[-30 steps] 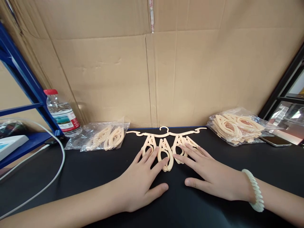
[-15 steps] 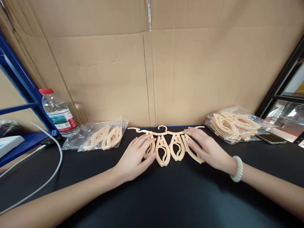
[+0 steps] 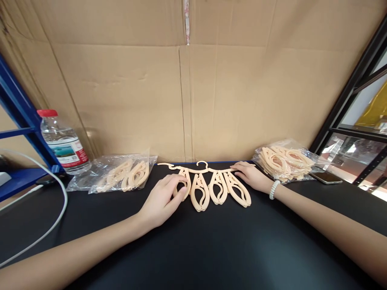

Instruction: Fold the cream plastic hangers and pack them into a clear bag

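On the black tabletop lies an unfolded cream folding clothes hanger [image 3: 208, 169], its hook pointing toward the cardboard. Several folded hangers [image 3: 200, 197] of the same kind are fanned out in a row below it. My left hand [image 3: 165, 198] rests at the leftmost folded hanger, covering part of it, with thumb and fingers apart. My right hand [image 3: 252, 176] is closed around the right arm of the unfolded hanger; the tip sticks out beyond the fingers. Part of the grip is hidden.
Clear bags of folded hangers lie left [image 3: 123, 173] and right [image 3: 286, 161]. At far left are a water bottle [image 3: 65, 145], a white cable [image 3: 62, 225] and a blue frame [image 3: 18, 104]. A phone [image 3: 326, 177] lies right; cardboard [image 3: 136, 100] stands behind.
My right hand has moved up from the rightmost folded hanger onto the unfolded hanger's right arm. My left hand has drawn slightly left, uncovering more of the leftmost folded hanger. The view has shifted slightly.
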Motion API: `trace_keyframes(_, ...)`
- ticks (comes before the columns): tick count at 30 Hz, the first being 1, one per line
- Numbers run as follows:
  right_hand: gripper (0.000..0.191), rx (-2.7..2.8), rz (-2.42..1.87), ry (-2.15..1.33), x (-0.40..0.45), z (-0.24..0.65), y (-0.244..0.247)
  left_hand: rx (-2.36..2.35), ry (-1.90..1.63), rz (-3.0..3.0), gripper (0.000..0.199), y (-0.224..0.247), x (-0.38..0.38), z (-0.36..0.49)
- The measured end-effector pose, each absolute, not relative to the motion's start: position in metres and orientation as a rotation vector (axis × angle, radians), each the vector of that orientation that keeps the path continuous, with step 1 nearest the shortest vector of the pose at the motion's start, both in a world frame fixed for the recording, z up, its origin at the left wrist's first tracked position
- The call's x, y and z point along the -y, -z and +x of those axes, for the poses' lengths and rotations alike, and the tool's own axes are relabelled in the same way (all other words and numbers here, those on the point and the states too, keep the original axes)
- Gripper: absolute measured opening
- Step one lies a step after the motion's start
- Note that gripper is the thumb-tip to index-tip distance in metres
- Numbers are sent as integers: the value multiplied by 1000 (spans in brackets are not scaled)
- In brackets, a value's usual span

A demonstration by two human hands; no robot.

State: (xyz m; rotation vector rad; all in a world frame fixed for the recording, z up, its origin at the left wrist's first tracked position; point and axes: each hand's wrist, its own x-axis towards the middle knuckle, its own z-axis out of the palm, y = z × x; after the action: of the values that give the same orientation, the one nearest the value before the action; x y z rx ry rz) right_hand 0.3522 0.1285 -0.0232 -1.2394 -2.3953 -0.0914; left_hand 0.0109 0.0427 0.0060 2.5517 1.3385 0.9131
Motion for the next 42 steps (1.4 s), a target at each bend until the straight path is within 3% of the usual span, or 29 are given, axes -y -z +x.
trace_keyframes(13,19,2182,-1196,-42,-124,347,11,-1326,-899,2586,28,-11,-33,13)
trace_keyframes(23,13,2127,-1306,-75,-124,343,-38,-1260,-910,2674,25,-15,-20,12)
trace_keyframes(30,17,2116,-1093,93,-71,348,-56,-1307,-1111,2015,26,-18,1,5)
trace_keyframes(37,17,2095,-959,188,-24,336,-30,-1189,-1290,1159,51,-26,-1,-6)
trace_keyframes(42,15,2076,-938,211,-25,327,-11,-1217,-1266,1199,64,-32,-1,-11)
